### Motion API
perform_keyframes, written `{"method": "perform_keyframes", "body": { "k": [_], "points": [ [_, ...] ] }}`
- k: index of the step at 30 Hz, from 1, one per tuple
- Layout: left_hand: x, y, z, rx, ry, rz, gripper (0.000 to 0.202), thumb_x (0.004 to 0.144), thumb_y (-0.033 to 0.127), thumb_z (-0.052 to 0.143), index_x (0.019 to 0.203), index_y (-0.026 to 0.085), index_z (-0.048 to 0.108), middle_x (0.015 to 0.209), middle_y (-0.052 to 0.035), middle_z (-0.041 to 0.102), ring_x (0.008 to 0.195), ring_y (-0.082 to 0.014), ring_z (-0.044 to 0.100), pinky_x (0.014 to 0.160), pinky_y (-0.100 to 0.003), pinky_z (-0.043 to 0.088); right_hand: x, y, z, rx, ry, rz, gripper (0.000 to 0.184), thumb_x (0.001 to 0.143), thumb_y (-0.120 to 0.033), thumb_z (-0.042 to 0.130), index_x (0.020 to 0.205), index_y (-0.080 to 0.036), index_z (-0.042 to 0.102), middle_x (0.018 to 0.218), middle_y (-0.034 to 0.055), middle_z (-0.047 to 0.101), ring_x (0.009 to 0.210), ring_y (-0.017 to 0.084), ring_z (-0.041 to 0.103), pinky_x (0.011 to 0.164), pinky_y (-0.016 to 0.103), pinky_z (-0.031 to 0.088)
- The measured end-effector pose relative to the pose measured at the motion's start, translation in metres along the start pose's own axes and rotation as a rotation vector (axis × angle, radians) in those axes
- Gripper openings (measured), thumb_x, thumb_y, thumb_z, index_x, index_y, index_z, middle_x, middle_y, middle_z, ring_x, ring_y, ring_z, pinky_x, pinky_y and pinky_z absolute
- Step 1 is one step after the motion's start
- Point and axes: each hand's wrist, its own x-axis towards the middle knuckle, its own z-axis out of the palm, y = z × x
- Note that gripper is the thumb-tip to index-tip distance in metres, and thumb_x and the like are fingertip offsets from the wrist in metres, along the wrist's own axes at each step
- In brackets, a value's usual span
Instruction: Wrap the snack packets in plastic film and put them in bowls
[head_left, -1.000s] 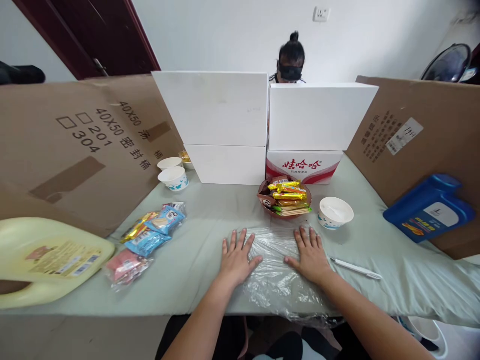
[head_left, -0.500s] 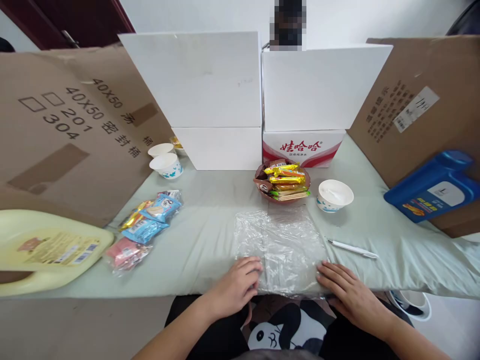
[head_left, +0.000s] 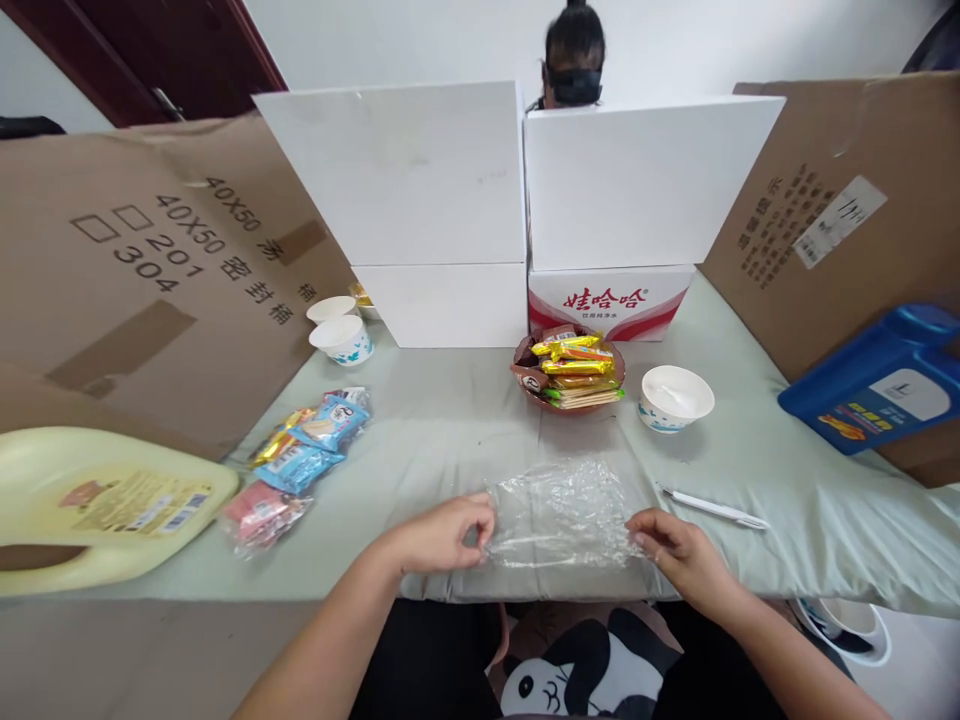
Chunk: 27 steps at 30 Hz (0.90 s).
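A crinkled clear plastic bag [head_left: 559,515] lies near the front edge of the cloth-covered table, held at both sides. My left hand [head_left: 450,530] pinches its left edge between thumb and fingers. At the opposite side, my right hand [head_left: 679,550] grips the right edge with closed fingertips. Beyond the bag stands a brown bowl [head_left: 570,405] filled with wrapped snacks [head_left: 577,365] in yellow, brown and green. A white pen [head_left: 716,508] lies just right of the bag, and a white paper bowl [head_left: 675,400] sits behind the pen.
Left are packaged snacks [head_left: 300,455], a pale yellow jug [head_left: 112,500] and paper bowls [head_left: 343,340]. A blue bottle [head_left: 874,385] leans at right. White boxes [head_left: 439,305] and brown cardboard [head_left: 187,290] wall the table [head_left: 420,430]. Someone with a black face covering [head_left: 574,86] is behind the boxes.
My hands have gone from lying on the plastic bag to pinching its two side edges. The bag's far edge has come nearer, and the sheet looks shorter and more bunched.
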Motion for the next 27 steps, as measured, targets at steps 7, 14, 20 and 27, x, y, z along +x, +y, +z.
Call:
{"method": "perform_keyframes", "body": {
  "k": [7, 14, 20, 27],
  "points": [
    [0.023, -0.028, -0.034, -0.136, 0.238, -0.117, 0.022, 0.059, 0.022, 0.064, 0.075, 0.019, 0.05, 0.07, 0.0059, 0.046, 0.066, -0.0119, 0.043, 0.061, -0.021, 0.035, 0.043, 0.0, 0.034, 0.017, 0.232, 0.07, 0.029, 0.084, -0.037, 0.044, 0.105, -0.022, 0.057, 0.077, 0.0019, 0.068, 0.064, 0.019, 0.065, 0.062, 0.032, 0.052],
    [0.028, -0.052, -0.027, -0.24, 0.421, -0.15, 0.026, 0.058, 0.024, 0.074, 0.081, 0.016, 0.062, 0.07, 0.0042, 0.048, 0.067, -0.0122, 0.047, 0.064, -0.023, 0.038, 0.051, -0.009, 0.041, -0.226, 0.247, 0.041, 0.032, 0.084, -0.037, 0.045, 0.109, -0.021, 0.056, 0.078, 0.0021, 0.069, 0.068, 0.021, 0.066, 0.064, 0.032, 0.049],
    [0.018, -0.055, -0.033, -0.523, 0.374, -0.074, 0.05, 0.057, 0.035, 0.082, 0.096, 0.018, 0.057, 0.077, 0.0029, 0.055, 0.072, -0.0128, 0.055, 0.069, -0.026, 0.044, 0.047, -0.019, 0.041, -0.242, 0.355, 0.006, 0.03, 0.09, -0.045, 0.039, 0.1, -0.023, 0.058, 0.083, 0.0044, 0.071, 0.07, 0.022, 0.067, 0.064, 0.033, 0.049],
    [0.016, -0.059, -0.036, -0.674, 0.427, -0.102, 0.059, 0.061, 0.044, 0.082, 0.103, 0.019, 0.05, 0.071, 0.0046, 0.057, 0.059, -0.01, 0.053, 0.057, -0.023, 0.038, 0.034, -0.014, 0.054, -0.307, 0.398, 0.041, 0.024, 0.091, -0.041, 0.035, 0.094, -0.024, 0.052, 0.081, 0.0036, 0.072, 0.063, 0.022, 0.067, 0.058, 0.034, 0.047]
  ]
}}
